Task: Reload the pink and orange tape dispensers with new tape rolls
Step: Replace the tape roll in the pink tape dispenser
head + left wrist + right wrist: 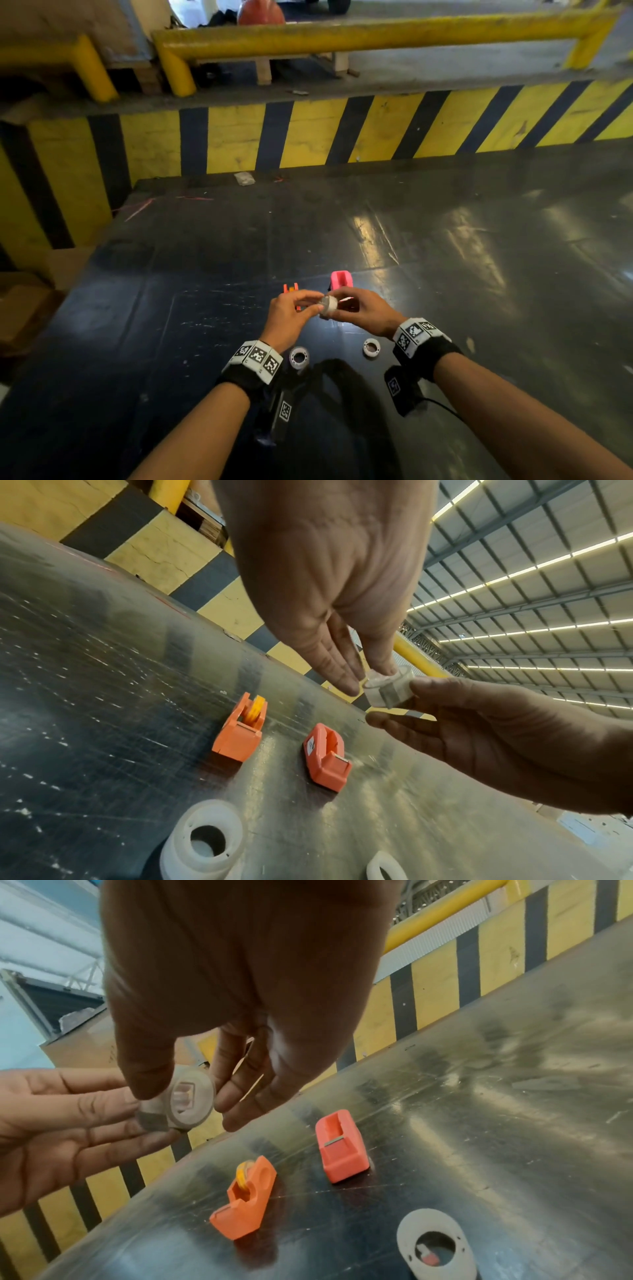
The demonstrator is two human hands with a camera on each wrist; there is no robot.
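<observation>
A small clear tape roll [328,305] is held above the dark table, and both hands pinch it. My left hand [317,304] grips its left side with thumb and fingertips [346,685]. From the right, my right hand [338,301] takes the roll [186,1102] between thumb and fingers. The orange dispenser [291,289] stands just beyond my left hand, with a yellow spool in its slot [255,710]. The pink dispenser [341,279] stands beyond my right hand, and its slot looks empty [337,1131].
Two white tape rolls lie flat on the table [479,240] near my wrists, one [299,357] on the left and one [371,347] on the right. A yellow-and-black striped wall [308,137] borders the table's far edge. Cardboard boxes [24,308] sit at the left.
</observation>
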